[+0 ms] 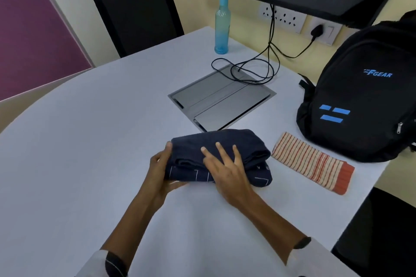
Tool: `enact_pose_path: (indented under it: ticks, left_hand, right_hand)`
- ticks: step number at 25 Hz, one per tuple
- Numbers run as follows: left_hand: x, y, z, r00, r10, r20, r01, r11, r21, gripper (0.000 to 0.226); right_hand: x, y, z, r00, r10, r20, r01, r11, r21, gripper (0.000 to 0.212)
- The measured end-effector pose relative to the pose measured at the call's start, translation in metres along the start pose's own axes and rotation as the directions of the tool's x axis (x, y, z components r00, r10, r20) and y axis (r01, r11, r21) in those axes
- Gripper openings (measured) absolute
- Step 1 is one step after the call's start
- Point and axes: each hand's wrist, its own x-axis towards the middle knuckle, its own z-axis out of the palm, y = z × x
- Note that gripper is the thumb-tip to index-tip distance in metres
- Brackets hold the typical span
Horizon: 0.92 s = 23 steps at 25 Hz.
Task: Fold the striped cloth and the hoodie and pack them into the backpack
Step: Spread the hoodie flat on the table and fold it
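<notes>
While right hand (pixel 227 171) presses flat, left hand (pixel 161 171) apparently grips hoodie (pixel 225 141) edge.

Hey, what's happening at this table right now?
A person is finishing the fold on a dark blue hoodie on the table. The left hand grips its left end while the right hand presses flat on top. The striped cloth already lies folded to the right, beside the black backpack, which stands upright. Neither garment is packed yet.
</notes>
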Motion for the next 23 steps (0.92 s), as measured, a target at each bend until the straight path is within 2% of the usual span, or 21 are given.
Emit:
enact_pose_path:
  ticks: [2,3,7,9,11,13,15,17,20,21,23]
  left_hand:
    - [-0.015,-0.035,-0.011,0.994,-0.093,-0.049,0.099,0.988,0.121,0.057]
    - [-0.021,-0.050,-0.015,0.990,-0.091,-0.112,0.110,0.979,0.171,0.054]
    - [-0.032,-0.083,-0.020,0.952,0.077,-0.297,0.060,0.902,0.427,0.032]
    - [-0.028,-0.092,-0.027,0.950,0.036,-0.311,0.106,0.898,0.426,0.034]
    - [-0.024,-0.097,-0.039,0.957,-0.032,-0.289,0.138,0.926,0.352,0.034]
    - [-0.025,-0.102,-0.054,0.975,-0.061,-0.215,0.128,0.940,0.315,0.030]
    - [-0.031,-0.103,-0.067,0.992,-0.083,-0.094,0.109,0.946,0.304,0.021]
    - [-0.035,-0.105,-0.077,0.996,-0.087,-0.019,0.089,0.942,0.323,0.020]
    - [-0.037,-0.100,-0.070,0.997,-0.052,-0.059,0.072,0.904,0.421,0.028]
    - [-0.038,-0.097,-0.062,0.995,-0.022,-0.096,0.067,0.864,0.499,0.037]
    - [-0.039,-0.089,-0.046,0.980,0.165,-0.111,-0.034,0.690,0.723,0.083]
  right_hand:
    - [-0.039,-0.022,0.015,0.996,-0.079,0.032,0.081,0.996,-0.037,0.042]
    - [-0.056,-0.030,0.019,0.993,-0.100,0.065,0.104,0.993,-0.050,0.038]
    - [-0.100,-0.046,0.021,0.957,-0.145,0.251,0.154,0.988,-0.016,0.047]
    - [-0.110,-0.051,0.014,0.955,-0.145,0.259,0.137,0.989,0.050,0.045]
    - [-0.104,-0.047,0.005,0.994,-0.045,0.102,0.029,0.988,0.153,0.037]
    - [-0.083,-0.034,-0.005,0.975,0.221,0.028,-0.222,0.946,0.237,0.044]
    - [-0.063,-0.016,-0.011,0.894,0.421,0.152,-0.443,0.879,0.177,0.069]
    - [-0.063,-0.003,-0.001,0.837,0.456,0.301,-0.505,0.856,0.108,0.089]
    - [-0.091,0.003,0.018,0.782,0.462,0.418,-0.557,0.819,0.139,0.098]
    - [-0.102,0.002,0.021,0.760,0.473,0.446,-0.586,0.795,0.157,0.099]
    - [-0.121,0.002,0.022,0.736,0.476,0.482,-0.611,0.773,0.170,0.102]
